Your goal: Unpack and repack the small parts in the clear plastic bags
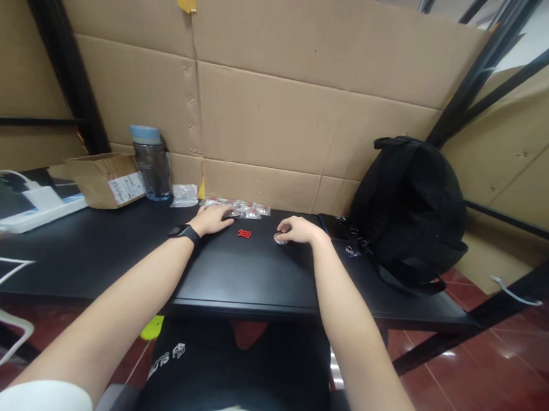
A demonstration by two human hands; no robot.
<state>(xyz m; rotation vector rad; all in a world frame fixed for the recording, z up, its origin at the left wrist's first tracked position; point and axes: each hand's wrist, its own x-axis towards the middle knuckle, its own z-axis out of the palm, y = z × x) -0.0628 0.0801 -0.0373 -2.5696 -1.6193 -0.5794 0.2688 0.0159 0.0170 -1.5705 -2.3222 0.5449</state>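
My left hand (pixel 214 220) lies palm down on the black table (pixel 113 251), fingers stretched toward a row of small clear plastic bags (pixel 239 207) at the back; its fingertips touch or nearly touch a dark item near the bags. A black watch (pixel 184 233) is on that wrist. My right hand (pixel 295 230) rests curled on the table, fingers bent over a small clear round piece (pixel 279 239). A small red part (pixel 243 233) lies on the table between the two hands, touching neither.
A black backpack (pixel 409 207) stands on the table's right end. At the back left are a grey water bottle (pixel 151 162), a cardboard box (pixel 100 179), a clear bag (pixel 184 194) and a white power strip (pixel 37 206) with cable. Cardboard sheets (pixel 309 102) wall the back.
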